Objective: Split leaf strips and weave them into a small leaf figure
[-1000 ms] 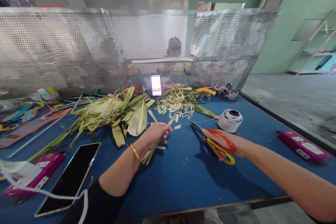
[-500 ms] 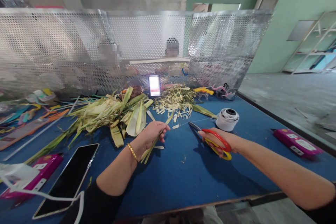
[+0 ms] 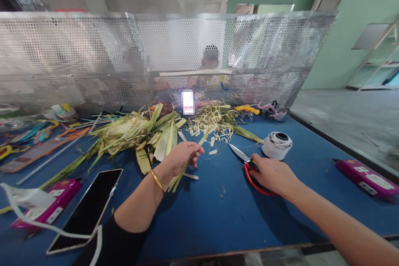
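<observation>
My left hand [image 3: 184, 156] is closed around a small bundle of narrow green leaf strips [image 3: 175, 182], whose ends stick out above and below the fingers. My right hand [image 3: 270, 171] grips the handles of a pair of scissors [image 3: 239, 153], low over the blue table, with the blades closed and pointing up and left. Only part of the red handle shows; fingers hide the rest. Just beyond that hand stands a spool of white thread [image 3: 277, 146], its loose thread trailing left. Behind my left hand lies a heap of pale green leaves [image 3: 131, 135].
Leaf trimmings [image 3: 215, 118] lie at the back before a perforated metal screen [image 3: 187, 41], with people behind it. A phone [image 3: 89, 205] and purple packs [image 3: 366, 176] lie at the sides. Scattered tools [image 3: 40, 131] fill the far left; a yellow-handled tool [image 3: 247, 109] lies at the back.
My right hand has turned palm down and lowered the scissors toward the table, blades now flatter. My left hand keeps its hold on the strips. The view has shifted slightly left.
</observation>
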Action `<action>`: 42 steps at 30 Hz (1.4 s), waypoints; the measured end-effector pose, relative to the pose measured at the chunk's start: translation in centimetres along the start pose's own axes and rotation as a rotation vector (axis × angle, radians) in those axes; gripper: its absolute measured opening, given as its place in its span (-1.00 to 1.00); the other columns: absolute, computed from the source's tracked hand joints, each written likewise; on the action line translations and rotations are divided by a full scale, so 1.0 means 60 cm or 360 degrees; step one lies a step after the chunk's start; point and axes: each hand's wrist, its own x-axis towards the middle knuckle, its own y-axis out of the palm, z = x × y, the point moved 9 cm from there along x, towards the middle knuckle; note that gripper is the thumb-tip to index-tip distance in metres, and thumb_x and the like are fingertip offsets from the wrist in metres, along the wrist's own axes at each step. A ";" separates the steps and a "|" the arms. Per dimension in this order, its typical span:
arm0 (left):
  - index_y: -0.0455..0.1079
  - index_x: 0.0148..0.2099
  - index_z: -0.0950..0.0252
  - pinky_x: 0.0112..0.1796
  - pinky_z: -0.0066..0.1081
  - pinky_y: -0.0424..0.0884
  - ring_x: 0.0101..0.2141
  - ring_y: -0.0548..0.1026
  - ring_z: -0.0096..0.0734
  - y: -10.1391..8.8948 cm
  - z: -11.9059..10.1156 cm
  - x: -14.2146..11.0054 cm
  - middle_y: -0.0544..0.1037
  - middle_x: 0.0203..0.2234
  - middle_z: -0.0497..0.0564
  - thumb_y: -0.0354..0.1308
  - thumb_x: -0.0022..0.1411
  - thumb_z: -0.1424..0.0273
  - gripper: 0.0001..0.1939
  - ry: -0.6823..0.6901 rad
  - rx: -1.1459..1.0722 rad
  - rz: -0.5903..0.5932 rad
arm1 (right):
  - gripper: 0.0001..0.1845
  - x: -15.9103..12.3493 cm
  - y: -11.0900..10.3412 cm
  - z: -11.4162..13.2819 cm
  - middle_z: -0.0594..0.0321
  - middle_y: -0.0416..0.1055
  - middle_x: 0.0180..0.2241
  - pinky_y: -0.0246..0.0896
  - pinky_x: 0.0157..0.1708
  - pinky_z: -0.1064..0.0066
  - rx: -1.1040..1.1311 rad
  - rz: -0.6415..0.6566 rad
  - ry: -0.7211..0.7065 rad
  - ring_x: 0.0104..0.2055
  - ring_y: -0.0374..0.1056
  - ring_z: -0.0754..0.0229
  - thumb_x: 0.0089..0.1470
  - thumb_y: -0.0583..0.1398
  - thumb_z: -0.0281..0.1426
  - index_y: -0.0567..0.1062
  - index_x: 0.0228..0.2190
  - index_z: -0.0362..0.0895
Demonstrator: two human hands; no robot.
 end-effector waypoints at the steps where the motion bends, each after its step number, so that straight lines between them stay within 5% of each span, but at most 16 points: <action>1: 0.35 -0.46 0.34 -0.60 -0.53 0.28 -0.67 0.19 -0.62 0.004 0.000 -0.001 0.21 -0.65 -0.15 0.03 0.20 0.45 -0.80 0.0006 0.0006 0.0005 | -0.79 -0.001 -0.004 0.005 -0.08 0.50 -0.29 0.24 -0.35 0.21 -0.0040 -0.0008 -0.0034 -0.23 0.45 -0.15 0.11 0.13 -0.32 0.44 -0.23 -0.17; 4: 0.36 -0.47 0.34 -0.59 -0.54 0.29 -0.66 0.22 -0.62 0.021 0.001 -0.007 0.24 -0.64 -0.14 0.06 0.18 0.40 -0.80 0.0026 0.0043 0.0036 | -0.80 0.007 -0.035 0.035 -0.07 0.47 -0.23 0.25 -0.29 0.19 0.0234 -0.0158 -0.0203 -0.20 0.41 -0.10 0.09 0.16 -0.29 0.53 -0.34 -0.14; 6: 0.37 -0.47 0.34 -0.58 -0.55 0.30 -0.66 0.24 -0.62 0.033 -0.003 -0.011 0.25 -0.63 -0.14 0.08 0.17 0.35 -0.79 0.0089 0.0077 0.0066 | -0.77 0.017 -0.052 0.073 0.09 0.48 -0.25 0.25 -0.23 0.25 0.0911 -0.0152 -0.0403 -0.23 0.39 0.04 0.07 0.19 -0.23 0.55 -0.27 -0.07; 10: 0.38 -0.46 0.33 -0.57 -0.53 0.31 -0.65 0.28 -0.60 0.055 -0.001 -0.016 0.28 -0.64 -0.14 0.11 0.15 0.27 -0.76 0.0147 0.0046 0.0168 | -0.60 0.047 -0.026 0.150 0.35 0.37 -0.55 0.23 -0.41 0.40 0.2492 0.0403 -0.0392 -0.53 0.26 0.31 -0.14 0.31 -0.13 0.52 -0.29 -0.13; 13: 0.36 -0.47 0.33 -0.57 -0.53 0.31 -0.66 0.28 -0.60 0.060 0.004 -0.016 0.30 -0.65 -0.13 0.12 0.15 0.22 -0.72 0.0127 0.0020 0.0186 | -0.57 0.062 -0.009 0.173 0.42 0.31 -0.64 0.13 -0.51 0.48 0.2925 0.0448 -0.0325 -0.60 0.16 0.39 -0.31 0.41 -0.16 0.52 -0.39 -0.16; 24: 0.47 -0.35 0.35 -0.59 -0.54 0.33 -0.66 0.31 -0.60 0.074 0.028 -0.014 0.37 -0.64 -0.12 0.18 0.10 0.36 -0.85 -0.0026 0.0016 0.0151 | -0.73 0.058 -0.008 0.137 0.35 0.35 -0.63 0.11 -0.48 0.43 0.2491 0.0029 -0.0334 -0.54 0.18 0.30 -0.18 0.30 -0.18 0.47 -0.59 -0.13; 36: 0.47 -0.43 0.36 -0.56 -0.53 0.34 -0.66 0.31 -0.61 0.082 0.025 -0.015 0.34 -0.67 -0.13 0.17 0.15 0.34 -0.80 0.0014 0.0102 0.0100 | -0.70 0.051 -0.021 0.137 0.37 0.30 -0.67 0.07 -0.48 0.43 0.2327 -0.0069 -0.0353 -0.53 0.17 0.29 -0.13 0.25 -0.19 0.38 -0.67 -0.12; 42: 0.42 -0.44 0.36 -0.53 -0.50 0.37 -0.67 0.32 -0.61 0.076 0.026 -0.019 0.35 -0.66 -0.12 0.22 0.11 0.35 -0.83 -0.0123 -0.0333 0.0166 | -0.75 0.059 -0.035 0.122 0.32 0.46 -0.43 0.20 -0.42 0.42 0.2464 -0.0044 -0.0408 -0.52 0.24 0.33 -0.06 0.21 -0.23 0.50 -0.35 -0.12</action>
